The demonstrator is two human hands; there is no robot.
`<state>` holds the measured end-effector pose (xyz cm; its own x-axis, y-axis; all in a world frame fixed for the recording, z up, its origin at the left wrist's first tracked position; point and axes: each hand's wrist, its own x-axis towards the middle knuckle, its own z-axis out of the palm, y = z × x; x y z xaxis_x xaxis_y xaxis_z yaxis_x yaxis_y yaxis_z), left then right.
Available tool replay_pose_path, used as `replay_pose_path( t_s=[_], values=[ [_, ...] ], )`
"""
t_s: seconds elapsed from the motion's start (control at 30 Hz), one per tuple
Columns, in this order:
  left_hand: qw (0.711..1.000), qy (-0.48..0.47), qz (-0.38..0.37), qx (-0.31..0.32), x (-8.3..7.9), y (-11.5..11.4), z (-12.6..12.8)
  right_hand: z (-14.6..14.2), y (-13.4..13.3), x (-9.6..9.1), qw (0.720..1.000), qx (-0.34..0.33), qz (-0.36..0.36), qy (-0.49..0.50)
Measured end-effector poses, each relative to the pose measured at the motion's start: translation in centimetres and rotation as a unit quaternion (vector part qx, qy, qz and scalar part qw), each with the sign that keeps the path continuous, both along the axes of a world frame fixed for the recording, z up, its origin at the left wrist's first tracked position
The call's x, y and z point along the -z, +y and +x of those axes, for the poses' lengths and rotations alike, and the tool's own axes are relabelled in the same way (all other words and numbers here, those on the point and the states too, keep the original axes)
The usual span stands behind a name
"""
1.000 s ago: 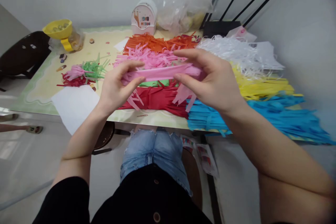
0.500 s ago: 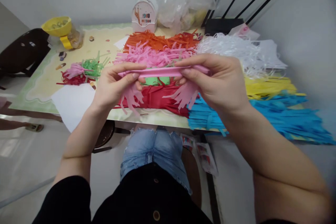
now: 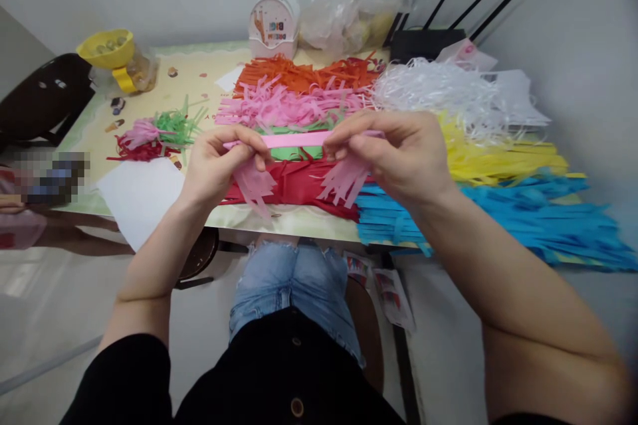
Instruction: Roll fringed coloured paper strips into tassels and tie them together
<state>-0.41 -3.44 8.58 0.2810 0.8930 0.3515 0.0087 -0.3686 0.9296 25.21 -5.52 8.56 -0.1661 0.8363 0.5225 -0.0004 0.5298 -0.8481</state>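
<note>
My left hand (image 3: 216,163) and my right hand (image 3: 399,153) each pinch one end of a folded pink fringed paper strip (image 3: 294,140), held level above the table's front edge. Its cut fringes hang down below both hands. Under the strip lie a red fringed paper pile (image 3: 299,187) and a green one (image 3: 292,153). Behind it lies a pink fringe pile (image 3: 289,106).
More fringe piles cover the table (image 3: 164,89): orange (image 3: 304,74), white (image 3: 428,86), yellow (image 3: 498,159), blue (image 3: 498,226). A white sheet (image 3: 139,196) overhangs the front left. A small pink-green-red bundle (image 3: 149,136), a yellow bowl (image 3: 106,48) and a white tin (image 3: 274,20) stand farther back.
The pink strip has been folded narrower and lowered slightly. Both hands have drawn closer together, and the fringes now hang down beneath them.
</note>
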Motion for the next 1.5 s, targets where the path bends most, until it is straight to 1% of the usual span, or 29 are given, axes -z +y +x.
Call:
replay_pose_path(
  t_s=[0.07,0.13,0.2,0.27,0.33,0.4,0.43,0.47,0.57,0.67,0.73,0.83,0.9,0.97,1.03,1.1,1.17,1.27,1.37,1.43,1.5],
  values=[
    [0.999,0.025,0.010,0.017,-0.2,0.1,-0.3,0.3,-0.1,-0.1,0.999,0.020,0.009,-0.049],
    [0.996,0.078,0.034,0.038,-0.9,0.1,-0.4,0.5,-0.2,-0.3,0.993,0.041,0.032,-0.106],
    [0.986,0.146,0.072,0.043,-1.9,0.3,-0.2,0.6,-0.3,-0.5,0.984,0.041,0.078,-0.157],
    [0.973,0.200,0.104,0.052,-2.8,0.5,0.2,0.7,-0.4,-0.7,0.969,0.031,0.144,-0.196],
    [0.963,0.227,0.108,0.094,-3.4,0.9,0.8,0.8,-0.5,-1.0,0.951,0.021,0.212,-0.223],
    [0.956,0.238,0.078,0.153,-3.5,1.1,1.2,0.9,-0.7,-1.1,0.940,0.019,0.243,-0.239],
    [0.954,0.239,0.060,0.171,-3.5,1.2,1.3,1.0,-0.8,-1.2,0.939,0.025,0.238,-0.246],
    [0.954,0.239,0.047,0.174,-3.4,1.2,1.3,1.1,-0.8,-1.2,0.943,0.036,0.218,-0.250],
    [0.964,0.229,0.056,0.125,-3.2,0.9,1.4,1.1,-0.9,-1.2,0.957,0.074,0.120,-0.252],
    [0.970,0.213,0.077,0.086,-3.2,0.3,1.6,0.7,-0.8,-1.0,0.969,0.081,0.038,-0.232],
    [0.975,0.196,0.070,0.079,-3.2,0.0,1.7,0.4,-0.7,-0.9,0.978,0.071,-0.003,-0.195],
    [0.986,0.143,0.046,0.065,-2.9,-0.1,1.7,-0.2,-0.9,-0.6,0.992,0.048,-0.064,-0.095],
    [0.994,0.097,0.016,0.053,-2.5,0.0,1.6,-0.5,-0.9,-0.3,0.995,0.038,-0.087,-0.027],
    [0.997,0.051,-0.024,0.045,-2.1,0.1,1.4,-0.8,-0.9,0.0,0.995,0.031,-0.089,0.023],
    [0.997,0.007,-0.058,0.042,-1.7,0.3,1.3,-0.9,-0.8,0.3,0.994,0.020,-0.093,0.052],
    [0.996,-0.026,-0.076,0.048,-1.3,0.5,1.4,-1.0,-0.6,0.5,0.993,0.006,-0.104,0.065],
    [0.994,-0.048,-0.078,0.054,-0.9,0.5,1.6,-1.1,-0.3,0.6,0.991,-0.006,-0.111,0.077],
    [0.995,-0.058,-0.066,0.041,-0.1,0.4,2.0,-1.4,0.0,0.9,0.989,-0.004,-0.112,0.097],
    [0.998,-0.046,-0.025,0.026,0.4,-0.1,2.0,-1.6,0.0,1.0,0.991,0.021,-0.104,0.086],
    [0.999,-0.019,0.014,0.030,0.3,-0.3,1.5,-1.4,-0.1,0.9,0.995,0.043,-0.075,0.048],
    [0.996,0.052,0.037,0.061,-0.5,-0.4,0.8,-1.1,-0.4,0.7,0.998,0.062,-0.010,-0.021]
  ],
)
